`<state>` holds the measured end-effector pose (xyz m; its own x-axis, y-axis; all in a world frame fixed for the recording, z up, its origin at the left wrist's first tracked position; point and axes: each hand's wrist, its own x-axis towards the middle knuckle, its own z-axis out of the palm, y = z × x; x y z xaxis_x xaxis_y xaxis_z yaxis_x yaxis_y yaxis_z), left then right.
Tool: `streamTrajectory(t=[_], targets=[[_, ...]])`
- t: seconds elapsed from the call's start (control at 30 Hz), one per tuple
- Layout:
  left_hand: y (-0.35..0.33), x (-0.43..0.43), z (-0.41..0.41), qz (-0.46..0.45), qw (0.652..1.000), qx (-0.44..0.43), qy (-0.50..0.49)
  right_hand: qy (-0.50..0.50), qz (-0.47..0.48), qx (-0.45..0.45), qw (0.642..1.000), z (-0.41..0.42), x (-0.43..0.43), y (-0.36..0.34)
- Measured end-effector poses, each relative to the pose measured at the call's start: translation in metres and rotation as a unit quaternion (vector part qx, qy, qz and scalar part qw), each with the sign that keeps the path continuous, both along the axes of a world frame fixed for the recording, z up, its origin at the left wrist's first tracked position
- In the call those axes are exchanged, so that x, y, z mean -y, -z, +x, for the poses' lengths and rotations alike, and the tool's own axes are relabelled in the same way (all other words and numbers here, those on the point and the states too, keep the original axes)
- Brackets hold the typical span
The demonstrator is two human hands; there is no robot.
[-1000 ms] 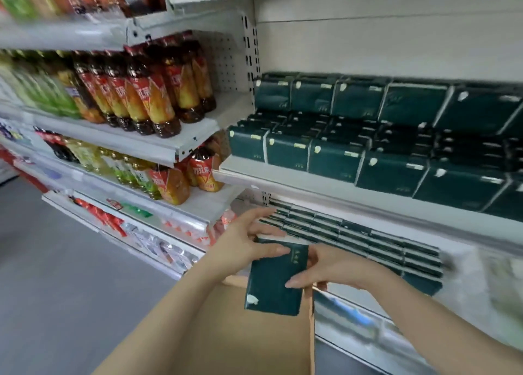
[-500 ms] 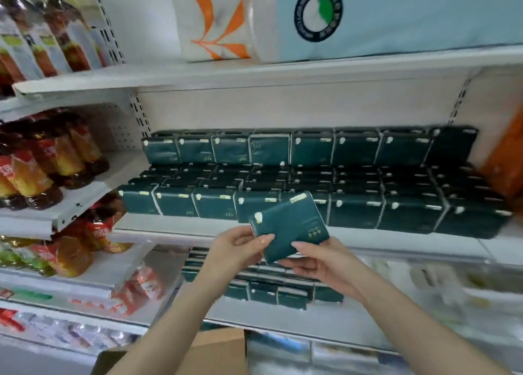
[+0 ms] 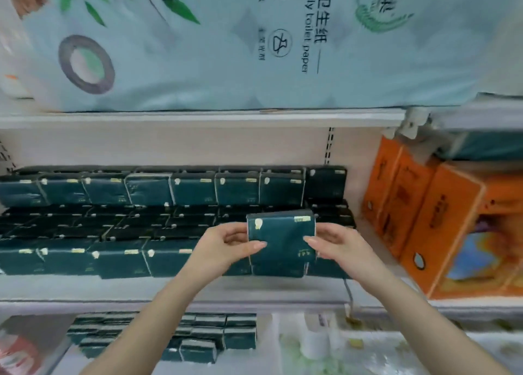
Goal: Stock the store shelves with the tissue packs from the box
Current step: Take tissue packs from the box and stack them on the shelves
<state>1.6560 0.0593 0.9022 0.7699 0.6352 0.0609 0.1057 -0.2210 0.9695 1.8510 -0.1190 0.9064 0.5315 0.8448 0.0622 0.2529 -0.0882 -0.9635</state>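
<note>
Two bare hands, forearms reaching up from the bottom of the frame, hold one dark green tissue pack [image 3: 280, 241] upright just right of centre. The left hand [image 3: 226, 247] pinches the pack's left edge, thumb laid across the front and fingers curled behind. The right hand [image 3: 336, 247] grips the opposite edge the same way.

The pack is a flat rectangle in glossy film, with pale label marks at its upper corners. It sits in front of the right end of the white shelf [image 3: 169, 292]; whether it touches the stock beneath cannot be told.

That shelf carries matching green packs [image 3: 141, 193]: a back row standing on edge, flatter layers in the middle and a front row facing out. The shelf above holds a large toilet paper pack [image 3: 226, 49] in pale blue-green printed wrap. Orange cardboard boxes [image 3: 424, 219] stand at the right edge. At bottom centre, a lower shelf holds a smaller stack of green packs [image 3: 209, 338].
</note>
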Motion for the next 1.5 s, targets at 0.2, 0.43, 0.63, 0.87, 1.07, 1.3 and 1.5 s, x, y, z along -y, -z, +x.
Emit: streamTrajectory(t=[0.2, 0.43, 0.63, 0.87, 1.07, 1.3, 1.5], targets=[[-0.023, -0.005, 0.11, 0.069, 0.994, -0.012, -0.082, 0.103, 0.041, -0.027, 0.994, 0.069, -0.016, -0.015], [-0.009, -0.023, 0.203, 0.255, 0.957, -0.121, -0.069, 0.168, 0.054, 0.031, 0.984, 0.134, -0.042, 0.0], [0.005, -0.028, 0.239, 0.352, 0.902, -0.216, -0.124, 0.203, 0.013, 0.068, 0.977, 0.159, -0.071, 0.022], [0.012, -0.034, 0.239, 0.38, 0.89, -0.21, -0.141, 0.201, 0.014, 0.046, 0.978, 0.151, -0.083, 0.015], [0.004, -0.032, 0.235, 0.399, 0.882, -0.202, -0.147, 0.175, -0.007, 0.05, 0.983, 0.146, -0.083, 0.019], [-0.003, -0.016, 0.228, 0.448, 0.856, -0.214, -0.144, 0.14, -0.081, 0.09, 0.983, 0.136, -0.069, 0.015], [-0.023, 0.009, 0.201, 0.463, 0.847, -0.232, -0.121, 0.138, -0.152, 0.176, 0.963, 0.113, -0.041, 0.008]])
